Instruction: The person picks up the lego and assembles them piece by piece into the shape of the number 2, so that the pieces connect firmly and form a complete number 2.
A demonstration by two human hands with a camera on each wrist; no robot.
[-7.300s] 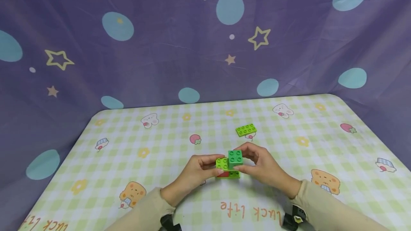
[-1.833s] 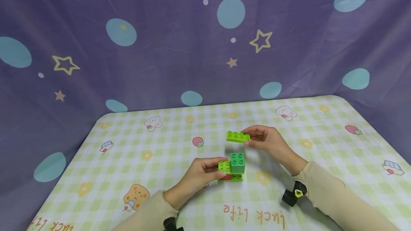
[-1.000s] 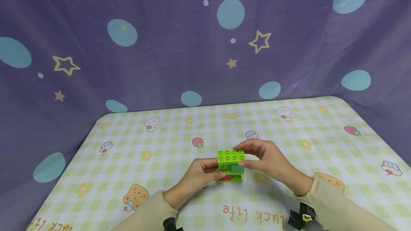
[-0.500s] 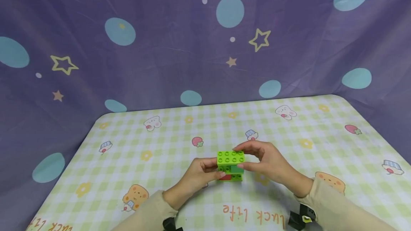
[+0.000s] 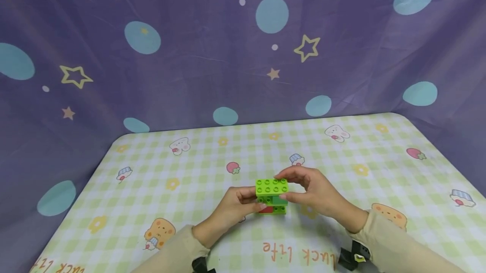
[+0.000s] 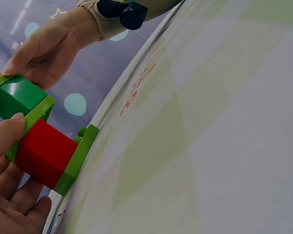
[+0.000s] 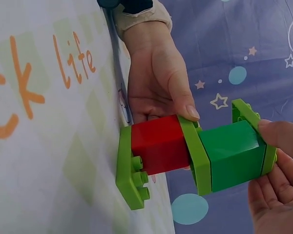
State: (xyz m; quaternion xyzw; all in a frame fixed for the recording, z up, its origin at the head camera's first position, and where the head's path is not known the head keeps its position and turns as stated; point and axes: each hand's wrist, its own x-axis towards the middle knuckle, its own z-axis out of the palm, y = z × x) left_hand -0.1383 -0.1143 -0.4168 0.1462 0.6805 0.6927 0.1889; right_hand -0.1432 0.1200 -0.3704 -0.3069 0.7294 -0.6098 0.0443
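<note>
A toy-brick stack stands on the tablecloth between both hands. From the bottom it has a lime plate (image 7: 127, 173), a red brick (image 7: 158, 144), a lime middle plate (image 7: 199, 163), a green brick (image 7: 234, 156) and a lime eight-stud top plate (image 5: 271, 187). The red brick fills the left half of its level, the green brick the right half. My left hand (image 5: 235, 205) pinches the stack at the middle plate, thumb in front. Thumb and fingers of my right hand (image 5: 315, 188) grip the top plate's right end over the green brick.
A green-and-white checked tablecloth (image 5: 182, 205) with printed bears, flowers and lettering covers the table. Behind it hangs a purple curtain (image 5: 190, 79) with stars and dots. A black wrist device (image 5: 353, 256) sits at the right sleeve.
The lime plate from the table's far part has come to the stack's top in my right hand, over the green brick. My left hand has kept its hold; the last second shows little movement.
</note>
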